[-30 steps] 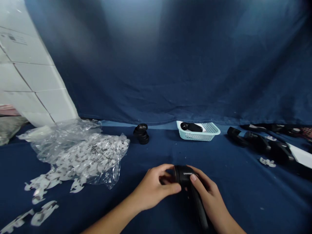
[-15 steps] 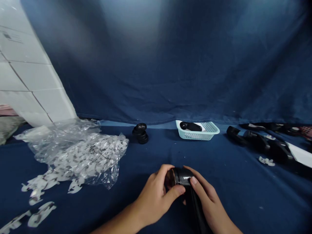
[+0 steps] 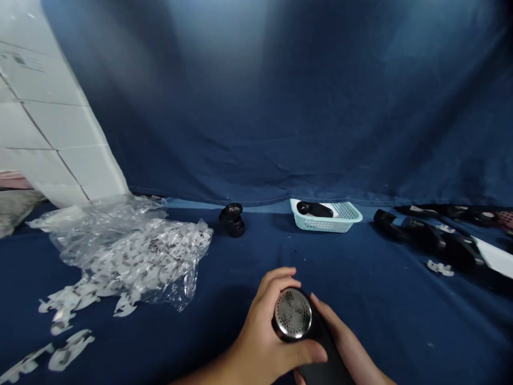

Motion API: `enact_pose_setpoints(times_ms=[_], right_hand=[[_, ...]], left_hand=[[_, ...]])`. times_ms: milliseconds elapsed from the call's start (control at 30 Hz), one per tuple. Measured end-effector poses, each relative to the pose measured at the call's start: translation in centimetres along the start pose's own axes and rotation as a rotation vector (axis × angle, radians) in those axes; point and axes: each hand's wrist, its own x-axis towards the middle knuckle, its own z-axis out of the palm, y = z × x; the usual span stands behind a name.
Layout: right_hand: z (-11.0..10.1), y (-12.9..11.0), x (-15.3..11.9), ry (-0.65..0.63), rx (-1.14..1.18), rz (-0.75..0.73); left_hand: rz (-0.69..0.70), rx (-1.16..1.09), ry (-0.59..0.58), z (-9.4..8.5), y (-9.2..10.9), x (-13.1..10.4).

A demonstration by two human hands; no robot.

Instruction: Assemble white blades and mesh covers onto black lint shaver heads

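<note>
A black handheld device point(image 3: 326, 350) is held low in the middle of the view, its round perforated silver head turned up toward the camera. My left hand point(image 3: 266, 334) wraps round the head's rim, thumb across the body below it. Along the device's right side, my right hand point(image 3: 347, 342) grips the handle; part of its fingers is hidden behind the body. Both hands are closed on this one device. Its lower end runs out at the bottom edge.
Left, a clear plastic bag point(image 3: 160, 256) spills white parts point(image 3: 70, 350) on the blue cloth. Black round parts point(image 3: 232, 219) are stacked behind. A light-blue basket point(image 3: 348, 212) holds a black piece. Black casings point(image 3: 425, 234) and a small white part point(image 3: 440, 267) lie right.
The device has been turned so its perforated face now shows to the camera. My left hand has shifted its hold round the head, and its thumb now lies lower across the body.
</note>
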Motion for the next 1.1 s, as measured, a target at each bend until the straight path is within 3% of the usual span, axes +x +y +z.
enact_pose_setpoints(times_ms=[133,267,467,700,933,1100], right_hand=[[0.0,-0.6,-0.5,-0.092,0.057,0.053],[0.0,-0.3,-0.5,-0.155,0.043,0.036],[0.6,0.4,-0.4,-0.192,0.113,0.056],[0.4,-0.6,-1.0,-0.194,0.130,0.074],[0.3,-1.2,-1.7,-0.256,0.152,0.145],[0.5,-0.9,-1.6,-0.327,0.190,0.227]], left_hand=[[-0.102,-0.269,-0.129,-0.5,0.5,0.5],[-0.162,-0.360,-0.186,-0.8,1.0,0.8],[-0.125,-0.327,-0.284,-1.4,1.7,0.8],[0.007,-0.322,-0.389,-2.0,2.1,1.1],[-0.252,-0.423,-0.383,-2.0,1.1,0.9],[-0.321,-0.518,-0.451,-2.2,0.3,1.2]])
